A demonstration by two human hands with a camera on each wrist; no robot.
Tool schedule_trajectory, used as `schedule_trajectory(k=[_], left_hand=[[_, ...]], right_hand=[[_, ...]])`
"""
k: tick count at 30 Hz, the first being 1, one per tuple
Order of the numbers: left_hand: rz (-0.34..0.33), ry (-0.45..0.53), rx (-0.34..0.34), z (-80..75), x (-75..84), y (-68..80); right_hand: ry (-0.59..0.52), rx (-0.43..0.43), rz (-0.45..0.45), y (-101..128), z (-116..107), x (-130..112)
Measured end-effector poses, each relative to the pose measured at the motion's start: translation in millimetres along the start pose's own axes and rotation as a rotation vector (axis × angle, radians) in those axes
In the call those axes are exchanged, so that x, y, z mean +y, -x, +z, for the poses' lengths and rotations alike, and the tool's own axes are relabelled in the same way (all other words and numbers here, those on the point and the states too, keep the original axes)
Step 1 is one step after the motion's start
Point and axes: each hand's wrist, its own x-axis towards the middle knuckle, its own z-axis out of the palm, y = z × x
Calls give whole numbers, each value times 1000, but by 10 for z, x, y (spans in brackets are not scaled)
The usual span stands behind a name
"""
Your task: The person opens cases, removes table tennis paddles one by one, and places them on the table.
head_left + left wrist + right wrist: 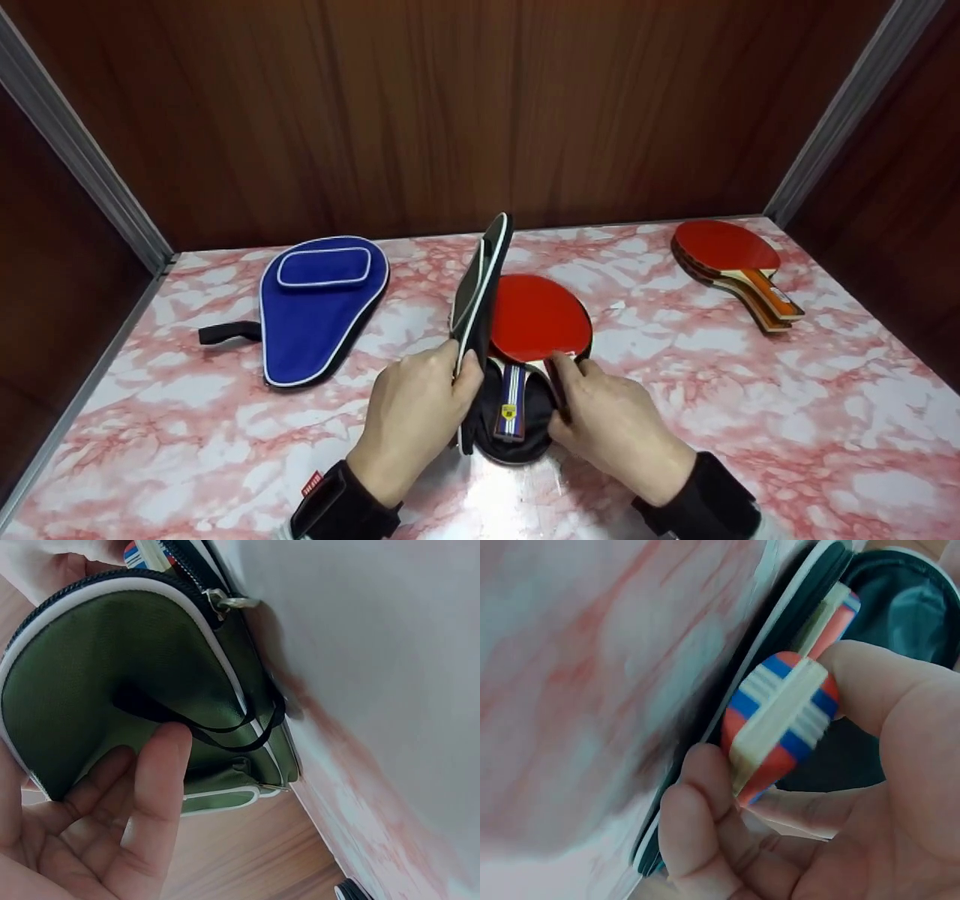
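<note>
In the head view a dark green table tennis bat case (471,300) with white piping lies unzipped at the middle of the table, its cover standing upright. My left hand (412,401) grips the cover's edge. Inside the case's lower half, a red bat face (540,319) shows, with a striped handle (511,397) below it. My right hand (611,420) holds a second bat's handle (780,727), striped red, blue and white, beside the first. A black strap loop (225,736) and a zip pull (229,604) show in the left wrist view.
A blue bat case (315,322) with white piping and a black strap (229,331) lies at the left. Several stacked bats (727,247), red face up, lie at the back right. Wood-look panels (480,112) wall in the marbled table (750,420).
</note>
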Motion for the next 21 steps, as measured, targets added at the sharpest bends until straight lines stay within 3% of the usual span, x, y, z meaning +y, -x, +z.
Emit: schedule_trajectory(k=[4, 10, 16, 21], left_hand=[[7, -6, 1, 12, 6, 2], [8, -5, -2, 27, 4, 6], [13, -3, 1, 36, 13, 4], [5, -4, -4, 25, 5, 11]], right_hand=[[-19, 17, -5, 12, -11, 87], [23, 134, -6, 13, -28, 263], [47, 30, 79, 26, -118, 475], [45, -22, 59, 28, -157, 613]])
